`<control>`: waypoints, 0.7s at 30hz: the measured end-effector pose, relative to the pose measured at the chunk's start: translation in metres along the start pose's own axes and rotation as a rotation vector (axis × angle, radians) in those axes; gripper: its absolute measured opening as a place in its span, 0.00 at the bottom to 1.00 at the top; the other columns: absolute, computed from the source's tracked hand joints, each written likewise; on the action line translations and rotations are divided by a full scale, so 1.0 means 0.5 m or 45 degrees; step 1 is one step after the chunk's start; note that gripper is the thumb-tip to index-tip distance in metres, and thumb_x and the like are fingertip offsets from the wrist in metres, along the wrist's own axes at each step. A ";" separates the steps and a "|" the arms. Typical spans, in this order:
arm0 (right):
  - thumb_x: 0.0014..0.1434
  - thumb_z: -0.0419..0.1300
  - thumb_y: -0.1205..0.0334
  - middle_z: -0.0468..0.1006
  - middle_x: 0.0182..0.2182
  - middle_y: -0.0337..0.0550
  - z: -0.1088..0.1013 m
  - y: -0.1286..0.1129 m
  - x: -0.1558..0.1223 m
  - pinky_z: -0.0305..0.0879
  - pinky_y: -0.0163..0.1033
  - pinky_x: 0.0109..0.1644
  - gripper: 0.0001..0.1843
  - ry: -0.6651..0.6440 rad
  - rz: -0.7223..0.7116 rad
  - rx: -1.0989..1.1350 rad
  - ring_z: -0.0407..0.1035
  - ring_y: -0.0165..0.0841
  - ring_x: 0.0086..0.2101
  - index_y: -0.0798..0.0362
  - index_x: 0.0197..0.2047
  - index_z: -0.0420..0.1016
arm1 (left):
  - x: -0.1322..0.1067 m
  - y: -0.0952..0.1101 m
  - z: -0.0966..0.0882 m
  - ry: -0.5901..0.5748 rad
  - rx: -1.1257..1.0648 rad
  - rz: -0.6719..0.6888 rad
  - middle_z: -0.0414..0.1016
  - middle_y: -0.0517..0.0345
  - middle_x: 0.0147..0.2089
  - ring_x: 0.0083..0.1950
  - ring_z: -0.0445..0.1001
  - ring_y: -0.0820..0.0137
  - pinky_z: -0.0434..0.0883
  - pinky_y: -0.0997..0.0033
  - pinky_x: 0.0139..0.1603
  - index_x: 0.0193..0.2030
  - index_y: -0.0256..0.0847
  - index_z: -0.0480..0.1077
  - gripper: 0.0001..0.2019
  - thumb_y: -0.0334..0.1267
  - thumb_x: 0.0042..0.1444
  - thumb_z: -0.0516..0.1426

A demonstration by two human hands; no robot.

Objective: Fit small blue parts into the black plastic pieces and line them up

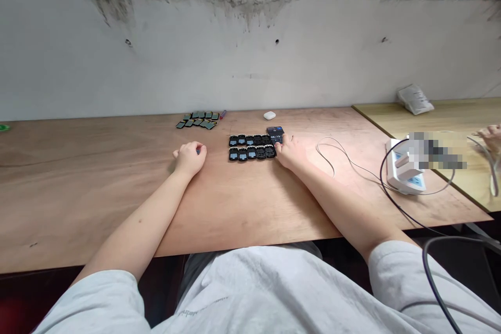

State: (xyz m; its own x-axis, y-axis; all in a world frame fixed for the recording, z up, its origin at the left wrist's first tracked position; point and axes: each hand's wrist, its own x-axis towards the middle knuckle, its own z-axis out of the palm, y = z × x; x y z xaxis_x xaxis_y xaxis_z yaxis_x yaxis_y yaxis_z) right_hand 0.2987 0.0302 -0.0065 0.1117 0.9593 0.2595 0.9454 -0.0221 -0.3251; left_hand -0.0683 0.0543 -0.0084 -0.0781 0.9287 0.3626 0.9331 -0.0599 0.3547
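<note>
The left hand (190, 159) is well apart from the right hand (291, 151), its fingers curled, a bluish speck at the thumb too small to identify or call gripped; the right hand touches a black phone with a lit screen (276, 131), though whether it clamps it I cannot tell; between the hands, two rows of black plastic casings (251, 153), some bearing pale blue rectangles, lie on the brown wooden table (219, 203); beyond the left hand lie grey-green square pieces with dark edges (198, 122).
</note>
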 end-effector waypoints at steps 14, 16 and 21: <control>0.72 0.49 0.57 0.74 0.57 0.65 -0.008 0.000 0.003 0.64 0.57 0.58 0.19 -0.001 -0.125 -0.147 0.66 0.56 0.55 0.57 0.56 0.72 | 0.010 -0.018 0.007 -0.086 0.186 -0.116 0.75 0.38 0.59 0.63 0.68 0.43 0.64 0.40 0.62 0.53 0.42 0.77 0.17 0.43 0.63 0.53; 0.73 0.47 0.57 0.73 0.62 0.60 -0.001 -0.003 0.002 0.60 0.59 0.63 0.19 -0.031 -0.339 -0.118 0.62 0.55 0.61 0.55 0.57 0.72 | 0.011 -0.021 0.009 -0.125 0.204 -0.104 0.74 0.37 0.59 0.63 0.68 0.41 0.65 0.38 0.61 0.53 0.42 0.78 0.18 0.44 0.63 0.53; 0.76 0.44 0.49 0.68 0.70 0.52 0.024 -0.020 0.000 0.51 0.65 0.69 0.24 -0.104 -0.544 -0.069 0.53 0.55 0.69 0.51 0.63 0.71 | 0.009 -0.018 0.009 -0.117 0.202 -0.052 0.76 0.39 0.57 0.63 0.68 0.42 0.66 0.39 0.60 0.52 0.44 0.79 0.16 0.41 0.63 0.53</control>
State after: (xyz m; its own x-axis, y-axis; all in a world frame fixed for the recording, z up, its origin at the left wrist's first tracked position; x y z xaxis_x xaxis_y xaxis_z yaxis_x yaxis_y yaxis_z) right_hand 0.2857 0.0339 -0.0140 -0.3155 0.9045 0.2870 0.9164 0.3690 -0.1554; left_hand -0.0754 0.0608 -0.0140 -0.0918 0.9592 0.2674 0.9740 0.0306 0.2243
